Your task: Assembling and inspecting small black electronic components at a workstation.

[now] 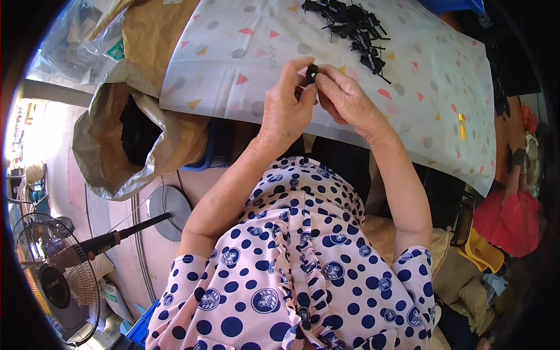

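Note:
Above the near edge of the table, my left hand (290,104) and my right hand (349,100) meet. Between their fingertips is a small black ring-shaped piece (312,74), pinched from both sides. Its exact kind is too small to tell. Farther back on the patterned tablecloth (227,58) lies a loose pile of black parts (356,29) with thin sticking-out ends, apart from both hands.
An open sack (93,140) with black contents stands left of the table. A standing fan (58,286) is at lower left. A small yellow tube (462,126) lies on the cloth's right side. A person in red (510,221) sits at far right, near a yellow stool (483,252).

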The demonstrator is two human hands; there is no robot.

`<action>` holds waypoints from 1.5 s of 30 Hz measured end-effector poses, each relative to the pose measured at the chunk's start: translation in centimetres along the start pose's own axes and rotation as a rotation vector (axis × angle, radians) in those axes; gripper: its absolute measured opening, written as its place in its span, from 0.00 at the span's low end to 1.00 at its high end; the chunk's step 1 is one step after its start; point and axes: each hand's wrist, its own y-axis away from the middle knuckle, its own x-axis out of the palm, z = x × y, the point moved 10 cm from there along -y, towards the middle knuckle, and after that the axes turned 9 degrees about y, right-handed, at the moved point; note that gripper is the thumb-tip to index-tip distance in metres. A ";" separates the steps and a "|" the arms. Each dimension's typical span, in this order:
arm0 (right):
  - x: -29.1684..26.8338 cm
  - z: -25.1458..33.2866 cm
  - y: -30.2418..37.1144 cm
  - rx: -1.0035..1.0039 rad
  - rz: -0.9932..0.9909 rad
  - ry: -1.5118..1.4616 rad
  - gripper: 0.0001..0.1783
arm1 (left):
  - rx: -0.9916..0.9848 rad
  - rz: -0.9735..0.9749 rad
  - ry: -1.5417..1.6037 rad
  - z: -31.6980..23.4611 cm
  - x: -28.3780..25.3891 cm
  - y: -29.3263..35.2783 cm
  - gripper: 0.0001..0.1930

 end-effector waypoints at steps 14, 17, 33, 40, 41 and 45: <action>-3.2 -0.6 1.0 -0.177 -0.068 -0.261 0.09 | -0.490 0.224 0.788 1.2 2.7 0.7 0.19; -3.1 -1.5 0.6 -0.163 -0.017 -0.301 0.10 | -0.485 0.263 0.718 0.5 3.6 1.0 0.19; 0.4 -0.8 1.4 -0.082 -0.014 -0.025 0.12 | -0.248 0.278 0.211 0.6 1.0 1.0 0.18; 2.3 -0.2 0.3 -0.177 -0.027 0.145 0.10 | -0.234 0.215 0.145 1.2 -0.8 1.0 0.12; 2.5 -0.4 0.1 -0.175 -0.032 0.149 0.10 | -0.225 0.200 0.150 1.4 -1.0 1.0 0.12; 3.3 -0.4 -1.0 -0.240 -0.098 0.221 0.08 | -0.147 0.078 -0.090 1.2 -2.7 0.9 0.14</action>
